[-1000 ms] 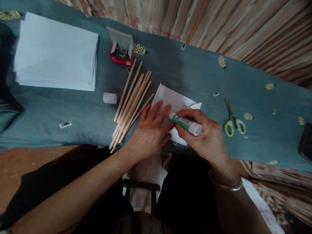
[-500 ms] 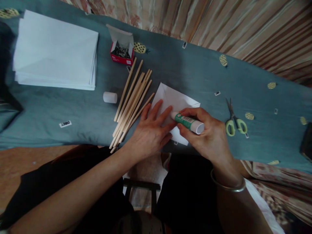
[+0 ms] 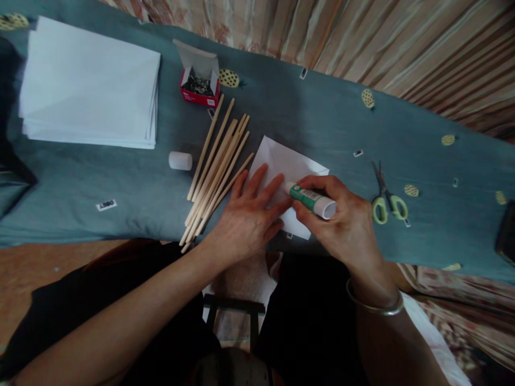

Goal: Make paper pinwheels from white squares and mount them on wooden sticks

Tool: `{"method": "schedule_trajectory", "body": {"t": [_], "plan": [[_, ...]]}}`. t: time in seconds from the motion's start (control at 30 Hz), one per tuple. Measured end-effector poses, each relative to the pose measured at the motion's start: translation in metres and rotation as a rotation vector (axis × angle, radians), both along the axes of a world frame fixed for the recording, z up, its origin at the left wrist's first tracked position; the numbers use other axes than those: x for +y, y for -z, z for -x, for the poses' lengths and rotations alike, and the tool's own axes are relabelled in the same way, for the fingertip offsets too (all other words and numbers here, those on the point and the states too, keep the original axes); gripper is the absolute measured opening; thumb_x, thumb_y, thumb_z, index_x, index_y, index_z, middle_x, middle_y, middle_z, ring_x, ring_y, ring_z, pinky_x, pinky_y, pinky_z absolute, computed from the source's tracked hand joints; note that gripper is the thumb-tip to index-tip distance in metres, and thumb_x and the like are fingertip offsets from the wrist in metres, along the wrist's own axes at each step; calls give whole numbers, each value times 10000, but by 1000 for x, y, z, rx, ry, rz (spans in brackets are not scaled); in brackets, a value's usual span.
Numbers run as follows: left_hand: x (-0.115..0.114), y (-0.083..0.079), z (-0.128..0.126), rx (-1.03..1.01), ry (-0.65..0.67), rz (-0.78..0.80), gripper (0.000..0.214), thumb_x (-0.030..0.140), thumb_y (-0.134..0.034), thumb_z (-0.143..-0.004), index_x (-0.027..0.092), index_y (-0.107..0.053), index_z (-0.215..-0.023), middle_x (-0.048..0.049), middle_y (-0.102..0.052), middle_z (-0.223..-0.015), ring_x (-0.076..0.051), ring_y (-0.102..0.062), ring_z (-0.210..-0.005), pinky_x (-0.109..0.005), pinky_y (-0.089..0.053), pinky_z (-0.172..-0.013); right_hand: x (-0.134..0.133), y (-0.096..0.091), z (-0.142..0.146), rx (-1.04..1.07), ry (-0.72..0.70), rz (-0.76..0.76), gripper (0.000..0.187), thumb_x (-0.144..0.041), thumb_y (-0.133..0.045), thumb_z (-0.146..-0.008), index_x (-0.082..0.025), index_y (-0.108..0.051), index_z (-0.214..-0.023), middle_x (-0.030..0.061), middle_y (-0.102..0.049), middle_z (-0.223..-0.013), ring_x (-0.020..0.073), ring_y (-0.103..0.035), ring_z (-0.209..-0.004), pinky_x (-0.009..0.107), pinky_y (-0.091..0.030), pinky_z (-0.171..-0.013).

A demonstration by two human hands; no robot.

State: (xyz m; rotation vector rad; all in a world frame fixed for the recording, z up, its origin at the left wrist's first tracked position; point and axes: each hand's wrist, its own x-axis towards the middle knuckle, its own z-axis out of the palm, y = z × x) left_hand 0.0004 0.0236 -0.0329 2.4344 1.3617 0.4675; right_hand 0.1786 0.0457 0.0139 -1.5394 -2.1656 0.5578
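Observation:
A folded white paper [image 3: 284, 161] lies on the blue-grey cloth near the table's front edge. My left hand [image 3: 247, 217] rests flat on it, fingers stretched out, pinning it down. My right hand [image 3: 341, 222] grips a green and white glue stick [image 3: 311, 199], its tip pressed against the paper beside my left fingertips. A bundle of wooden sticks [image 3: 217, 166] lies just left of my left hand. The glue stick's white cap [image 3: 180, 161] sits further left.
A stack of white paper sheets [image 3: 90, 86] lies at the back left. An open red box of clips [image 3: 197, 86] stands behind the sticks. Green-handled scissors [image 3: 385, 199] lie to the right. A dark object [image 3: 506, 236] sits at the right edge. Striped fabric hangs behind.
The glue stick's tip has slid a little to the right along the paper with my right hand. My left hand stays flat on the paper.

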Motion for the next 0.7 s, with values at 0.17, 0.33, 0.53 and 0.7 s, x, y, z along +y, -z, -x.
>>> {"method": "schedule_trajectory", "body": {"t": [0.17, 0.33, 0.53, 0.7], "plan": [[0, 0, 0, -5, -1, -4, 425, 315, -575, -881, 266, -557, -1303, -94, -409, -1496, -397, -251, -1419, -623, -195, -1127, 0, 1, -1, 9, 15, 5, 215, -240, -654, -803, -268, -602, -1010, 4, -712, -990, 204, -686, -859, 337, -543, -802], [0, 1, 0, -12, 2, -5, 412, 324, -575, -882, 299, -560, -1293, -68, -393, -1507, -385, -243, -1424, -623, -189, -1129, 0, 4, -1, 25, 25, -3, 213, -255, -642, -814, -270, -597, -1022, 11, -710, -1009, 220, -685, -897, 365, -544, -824], [1, -2, 0, -2, 0, 13, 426, 316, -585, -875, 295, -554, -1299, -87, -386, -1508, -383, -246, -1425, -611, -188, -1133, 0, 7, 0, 30, 15, -14, 227, -244, -637, -815, -276, -589, -1035, 16, -703, -1030, 230, -676, -951, 379, -536, -865], [1, -4, 0, -18, -6, 24, 390, 301, -593, -867, 270, -592, -1256, -108, -376, -1511, -388, -262, -1418, -621, -200, -1126, 1, 6, 3, 33, 6, -12, 231, -235, -632, -818, -290, -585, -1038, 12, -703, -1022, 229, -679, -930, 380, -542, -851]]}}
